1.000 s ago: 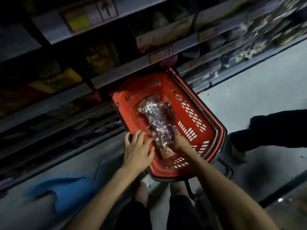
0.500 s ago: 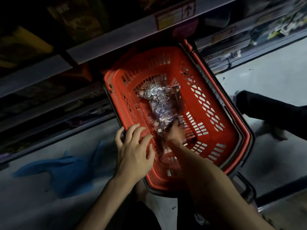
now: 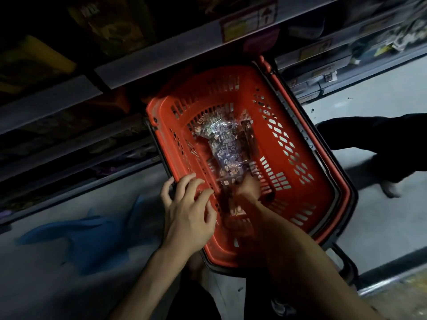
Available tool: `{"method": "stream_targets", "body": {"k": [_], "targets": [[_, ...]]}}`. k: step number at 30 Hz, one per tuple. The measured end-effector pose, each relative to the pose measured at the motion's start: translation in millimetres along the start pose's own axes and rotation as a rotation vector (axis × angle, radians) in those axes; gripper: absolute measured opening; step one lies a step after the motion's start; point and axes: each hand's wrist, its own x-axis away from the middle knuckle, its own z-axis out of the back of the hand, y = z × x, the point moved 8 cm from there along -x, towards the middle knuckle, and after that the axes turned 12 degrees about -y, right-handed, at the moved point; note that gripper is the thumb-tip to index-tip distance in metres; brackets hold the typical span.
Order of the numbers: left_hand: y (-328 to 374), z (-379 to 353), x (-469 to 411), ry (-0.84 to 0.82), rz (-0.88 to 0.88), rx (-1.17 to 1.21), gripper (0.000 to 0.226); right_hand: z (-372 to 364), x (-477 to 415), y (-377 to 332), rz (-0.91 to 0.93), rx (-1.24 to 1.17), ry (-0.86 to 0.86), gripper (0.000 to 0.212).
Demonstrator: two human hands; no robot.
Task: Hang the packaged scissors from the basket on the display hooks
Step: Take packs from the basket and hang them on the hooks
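Left hand, fingers spread, steadies basket rim; right hand down at packaged scissors for pickup, grip too dark to tell.

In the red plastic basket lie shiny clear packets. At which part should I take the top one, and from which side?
Probably its near short end, coming from above on the person's side. The shiny clear packets lie flat, lengthwise in the red plastic basket, and that end lies by the right hand.
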Motion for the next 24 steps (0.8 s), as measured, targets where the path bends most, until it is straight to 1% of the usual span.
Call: {"method": "stream_targets", "body": {"k": [3,6,9,12,15,18,21,24], "targets": [[2,3,0,-0.014,-0.004,-0.019,0.027,12,13,-6,0.051,-0.139,-0.082,0.031],[6,3,0,-0.038,-0.015,-0.083,0.033,37,28,-18,0.069,-0.061,-0.086,0.028],[13,2,-4,-0.055,-0.059,-0.101,0.034,77,45,-34,0.066,0.057,-0.004,0.027],[28,-1,-18,-0.089,-0.047,-0.057,0.034,124,77,-54,0.179,0.083,0.117,0.024],[45,-13,-48,-0.173,0.076,-0.021,0.027,164,114,-55,0.316,0.044,0.259,0.026],[52,-51,-84,-0.355,0.221,0.047,0.037,189,143,-47,0.44,-0.059,0.281,0.027],[59,-107,-115,-0.51,0.218,-0.03,0.043,211,168,-40,0.513,-0.198,0.287,0.025],[69,-154,-137,-0.566,0.136,-0.105,0.053,230,187,-35,0.537,-0.25,0.339,0.029]]}}
